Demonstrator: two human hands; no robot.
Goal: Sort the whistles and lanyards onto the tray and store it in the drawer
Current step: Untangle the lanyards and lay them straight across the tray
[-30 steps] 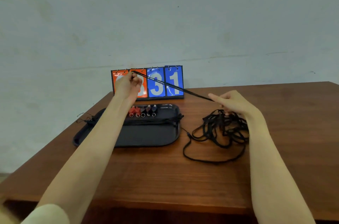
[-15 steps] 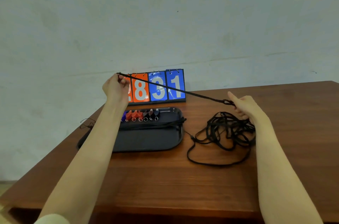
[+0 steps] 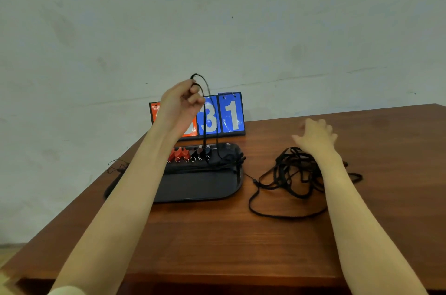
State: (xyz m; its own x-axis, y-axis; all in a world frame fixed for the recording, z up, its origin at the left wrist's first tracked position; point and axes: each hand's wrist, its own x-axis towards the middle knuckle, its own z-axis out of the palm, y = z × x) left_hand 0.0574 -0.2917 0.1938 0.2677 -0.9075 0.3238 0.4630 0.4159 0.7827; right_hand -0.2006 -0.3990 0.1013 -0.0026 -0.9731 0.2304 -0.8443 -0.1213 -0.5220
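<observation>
I see bare table [image 3: 217, 234] before the tray [image 3: 198, 188]. My left hand [image 3: 179, 104] pinches a lanyard [image 3: 205, 121] dangling above it; my right hand [image 3: 316, 136] hovers loose-fingered, holding nothing, over the tangled lanyards [image 3: 294, 174].

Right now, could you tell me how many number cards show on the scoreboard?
4 on the scoreboard: blue 1 rightmost, blue 3 beside it, then two orange cards largely hidden by the left hand.

The flip scoreboard [image 3: 220, 115] shows white digits 3 and 1 on blue cards.
</observation>
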